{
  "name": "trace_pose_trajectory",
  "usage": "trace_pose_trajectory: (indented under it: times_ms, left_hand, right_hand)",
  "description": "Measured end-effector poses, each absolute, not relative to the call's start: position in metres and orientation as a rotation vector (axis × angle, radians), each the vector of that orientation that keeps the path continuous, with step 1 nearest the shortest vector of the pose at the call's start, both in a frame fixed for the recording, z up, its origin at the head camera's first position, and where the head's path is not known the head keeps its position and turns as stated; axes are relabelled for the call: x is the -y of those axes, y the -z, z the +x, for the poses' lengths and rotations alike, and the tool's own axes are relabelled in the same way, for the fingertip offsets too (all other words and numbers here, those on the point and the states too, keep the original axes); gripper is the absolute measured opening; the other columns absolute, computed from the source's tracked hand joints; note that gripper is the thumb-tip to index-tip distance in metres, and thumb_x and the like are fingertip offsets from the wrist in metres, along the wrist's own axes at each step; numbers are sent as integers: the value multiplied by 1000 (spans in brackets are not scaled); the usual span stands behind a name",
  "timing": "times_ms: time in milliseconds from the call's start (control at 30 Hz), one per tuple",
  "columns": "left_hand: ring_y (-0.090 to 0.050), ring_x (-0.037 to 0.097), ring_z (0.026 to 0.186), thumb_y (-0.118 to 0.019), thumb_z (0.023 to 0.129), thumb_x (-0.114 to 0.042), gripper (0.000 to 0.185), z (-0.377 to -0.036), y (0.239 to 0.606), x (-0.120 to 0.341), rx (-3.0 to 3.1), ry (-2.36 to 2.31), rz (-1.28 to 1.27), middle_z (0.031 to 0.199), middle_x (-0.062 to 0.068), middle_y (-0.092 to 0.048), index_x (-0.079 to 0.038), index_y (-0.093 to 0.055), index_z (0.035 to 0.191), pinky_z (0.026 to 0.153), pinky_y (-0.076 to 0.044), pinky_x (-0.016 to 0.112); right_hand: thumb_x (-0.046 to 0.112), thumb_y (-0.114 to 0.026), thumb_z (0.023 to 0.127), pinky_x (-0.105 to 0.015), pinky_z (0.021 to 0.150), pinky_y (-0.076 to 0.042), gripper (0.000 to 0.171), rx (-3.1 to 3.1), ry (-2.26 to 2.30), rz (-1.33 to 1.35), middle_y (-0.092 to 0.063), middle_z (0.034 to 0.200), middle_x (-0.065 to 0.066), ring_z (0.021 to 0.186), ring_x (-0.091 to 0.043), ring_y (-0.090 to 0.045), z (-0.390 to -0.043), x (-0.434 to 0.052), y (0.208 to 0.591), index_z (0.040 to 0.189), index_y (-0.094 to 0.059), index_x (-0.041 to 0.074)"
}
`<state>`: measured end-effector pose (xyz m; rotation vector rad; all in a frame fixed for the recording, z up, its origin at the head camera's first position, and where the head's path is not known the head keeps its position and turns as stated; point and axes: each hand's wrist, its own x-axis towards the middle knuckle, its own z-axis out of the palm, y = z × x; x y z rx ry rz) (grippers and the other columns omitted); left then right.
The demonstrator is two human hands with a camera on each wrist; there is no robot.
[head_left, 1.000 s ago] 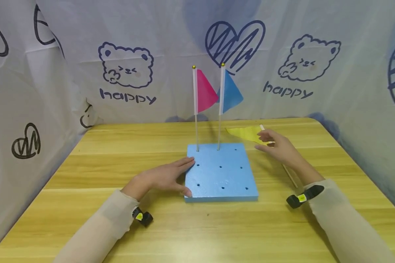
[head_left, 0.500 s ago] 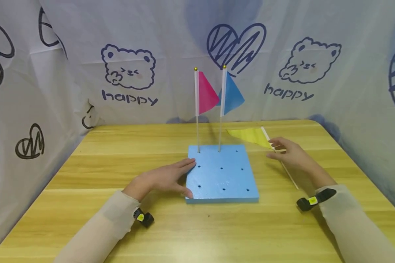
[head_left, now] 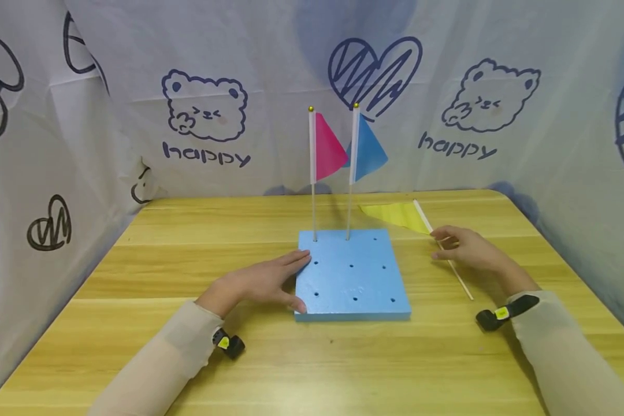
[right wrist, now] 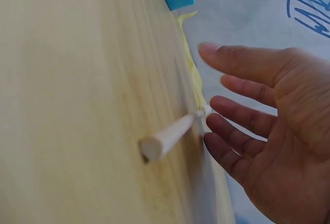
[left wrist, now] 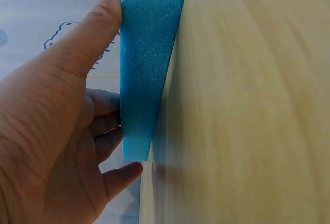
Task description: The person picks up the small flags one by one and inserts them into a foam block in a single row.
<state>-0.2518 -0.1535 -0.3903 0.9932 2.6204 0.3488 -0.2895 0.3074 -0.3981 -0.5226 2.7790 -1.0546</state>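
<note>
My left hand (head_left: 262,282) rests on the left side of a light-blue foam board (head_left: 366,283) with rows of small holes. In the left wrist view the thumb and fingers of my left hand (left wrist: 67,126) touch the board's edge (left wrist: 147,64). A pink flag (head_left: 329,150) and a blue flag (head_left: 369,151) stand upright in holes along its far edge. To the right, a yellow flag (head_left: 397,215) lies on the table, its stick slanting toward me. My right hand (head_left: 470,251) hovers over that stick (right wrist: 170,136), thumb and fingers apart, gripping nothing.
The wooden table (head_left: 239,375) ends at a white cloth backdrop (head_left: 281,75) printed with bears and hearts. More of this cloth hangs at the left and right sides. The upright flags rise close in front of the back cloth.
My right hand has moved right and toward me along the yellow flag's stick, uncovering the cloth and the stick's upper part. My left hand and the board stay put; the view shifted slightly.
</note>
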Motion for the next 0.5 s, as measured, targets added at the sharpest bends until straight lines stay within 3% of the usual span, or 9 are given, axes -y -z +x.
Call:
trace_pose_trajectory:
  times_ms: [500]
  left_hand:
    - [-12, 18, 147, -58, 72, -80, 117, -252, 390, 154, -2617, -365, 997, 164, -4, -3, -21, -8, 159, 115, -23, 39]
  right_hand:
    - [14, -73, 88, -51, 89, -46, 51, -2836, 921, -495, -60, 115, -26, 107, -41, -56, -295, -325, 406, 128, -52, -9]
